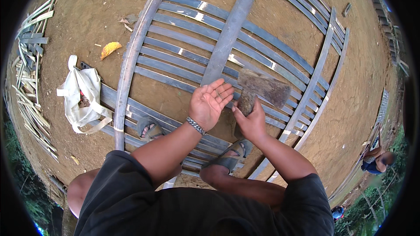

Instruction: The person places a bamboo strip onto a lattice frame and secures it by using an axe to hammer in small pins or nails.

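My left hand [210,102] is palm up over the slatted frame, its fingers loosely spread. Thin nail-like slivers [219,92] lie across its fingers; they are too small to make out surely. My right hand [250,120], just beside it, is wrapped round the short handle of a mallet-like tool [264,88] with a broad, blocky, weathered brown head. Below both hands lies the frame of dark split-bamboo slats [179,50], crossed by a wide middle strip [234,26] and a long pole [135,57] on the left.
My sandalled feet [234,155] stand on the near slats. A white bag [81,91] lies left of the frame, near a yellow leaf [110,50]. Bamboo offcuts [30,74] are heaped at the far left. Another person [378,161] is at the right edge.
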Available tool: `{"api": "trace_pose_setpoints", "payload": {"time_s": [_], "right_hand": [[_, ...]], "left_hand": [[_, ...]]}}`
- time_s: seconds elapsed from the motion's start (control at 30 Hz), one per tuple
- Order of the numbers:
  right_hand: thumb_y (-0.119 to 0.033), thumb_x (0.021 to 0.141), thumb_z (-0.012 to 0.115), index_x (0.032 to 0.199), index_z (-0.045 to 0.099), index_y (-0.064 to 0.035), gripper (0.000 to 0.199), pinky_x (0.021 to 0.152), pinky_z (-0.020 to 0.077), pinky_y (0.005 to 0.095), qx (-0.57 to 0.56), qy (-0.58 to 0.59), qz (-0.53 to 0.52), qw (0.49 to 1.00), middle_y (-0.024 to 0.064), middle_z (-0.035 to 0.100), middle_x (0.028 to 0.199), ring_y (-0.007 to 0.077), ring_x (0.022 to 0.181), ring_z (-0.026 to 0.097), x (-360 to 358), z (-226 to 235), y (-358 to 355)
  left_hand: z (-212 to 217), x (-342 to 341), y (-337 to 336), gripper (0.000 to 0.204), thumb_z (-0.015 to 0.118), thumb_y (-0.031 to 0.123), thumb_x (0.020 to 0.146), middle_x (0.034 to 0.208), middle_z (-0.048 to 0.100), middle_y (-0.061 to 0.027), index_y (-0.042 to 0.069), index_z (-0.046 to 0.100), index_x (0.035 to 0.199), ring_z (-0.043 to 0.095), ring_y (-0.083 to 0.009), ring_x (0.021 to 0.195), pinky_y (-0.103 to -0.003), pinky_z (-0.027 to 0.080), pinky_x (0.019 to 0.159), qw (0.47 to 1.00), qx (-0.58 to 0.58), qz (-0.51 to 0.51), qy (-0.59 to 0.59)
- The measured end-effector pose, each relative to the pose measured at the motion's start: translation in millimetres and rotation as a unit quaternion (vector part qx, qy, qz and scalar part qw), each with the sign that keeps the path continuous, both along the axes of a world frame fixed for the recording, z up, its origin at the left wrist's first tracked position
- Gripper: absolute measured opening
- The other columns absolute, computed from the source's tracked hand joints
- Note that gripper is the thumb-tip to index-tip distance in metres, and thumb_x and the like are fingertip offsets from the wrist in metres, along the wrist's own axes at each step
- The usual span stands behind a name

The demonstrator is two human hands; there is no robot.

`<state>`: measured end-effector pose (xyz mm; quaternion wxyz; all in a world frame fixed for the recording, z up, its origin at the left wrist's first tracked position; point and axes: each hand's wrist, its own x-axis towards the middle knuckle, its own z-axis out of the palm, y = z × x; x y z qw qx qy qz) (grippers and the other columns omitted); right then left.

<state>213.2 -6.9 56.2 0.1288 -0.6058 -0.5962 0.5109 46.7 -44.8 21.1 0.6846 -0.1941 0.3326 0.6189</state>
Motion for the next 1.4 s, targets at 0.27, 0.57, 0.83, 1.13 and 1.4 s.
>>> {"api": "trace_pose_setpoints", "payload": {"time_s": [0.27, 0.57, 0.83, 1.13, 1.4], "right_hand": [[-0.014, 0.081, 0.084, 0.11, 0.063, 0.0015, 0.039, 0.082, 0.0572, 0.0422, 0.091, -0.041, 0.034, 0.994, 0.0214, 0.074, 0.1, 0.036, 0.094, 0.074, -39.2, -1.9, 11.0], [-0.013, 0.08, 0.083, 0.113, 0.062, 0.0025, 0.042, 0.083, 0.0572, 0.0428, 0.003, -0.089, 0.067, 0.994, 0.0246, 0.074, 0.1, 0.0378, 0.096, 0.074, -38.9, 5.6, 14.6], [-0.016, 0.081, 0.083, 0.11, 0.061, 0.0, 0.04, 0.079, 0.0578, 0.0409, -0.016, 0.0, 0.041, 0.999, 0.0217, 0.074, 0.095, 0.0353, 0.088, 0.075, -29.3, -5.6, 10.1], [0.003, 0.088, 0.073, 0.112, 0.053, 0.0022, 0.031, 0.061, 0.0536, 0.0274, -0.212, 0.177, -0.076, 0.958, 0.0067, 0.068, 0.088, 0.0118, 0.07, 0.065, -20.7, 2.6, 23.0], [0.003, 0.085, 0.074, 0.109, 0.054, 0.0018, 0.031, 0.06, 0.0557, 0.031, -0.315, 0.178, -0.113, 0.925, 0.0111, 0.069, 0.089, 0.0152, 0.07, 0.066, -8.3, 9.1, 26.9]], "left_hand": [[-1.9, 11.8, -3.5, 0.065, 0.043, 0.039, 0.1, 0.141, 0.058, -0.022, -0.01, 0.049, 0.142, 0.056, -0.0285, 0.126, -0.039, 0.04, 0.113, 0.998, 0.012, 0.034, 0.059], [-2.5, 18.8, -9.8, 0.067, 0.04, 0.037, 0.102, 0.149, 0.052, -0.0242, -0.012, 0.042, 0.148, 0.051, -0.0298, 0.137, -0.04, 0.034, 0.119, 0.998, 0.024, 0.038, 0.053], [-0.9, 16.6, -10.4, 0.069, 0.039, 0.042, 0.103, 0.151, 0.051, -0.0232, -0.011, 0.044, 0.147, 0.049, -0.0299, 0.139, -0.04, 0.032, 0.121, 0.999, -0.007, 0.016, 0.038], [-13.2, -0.2, -35.0, 0.027, 0.066, 0.007, 0.096, 0.085, 0.065, -0.0028, 0.004, 0.068, 0.122, 0.063, -0.0196, 0.077, -0.036, 0.052, 0.071, 0.856, 0.008, -0.209, 0.472], [-9.5, -16.2, -30.8, 0.02, 0.079, 0.012, 0.085, 0.08, 0.063, -0.0072, 0.012, 0.077, 0.105, 0.063, -0.0275, 0.074, -0.039, 0.052, 0.068, 0.579, 0.257, -0.244, 0.734]]}}
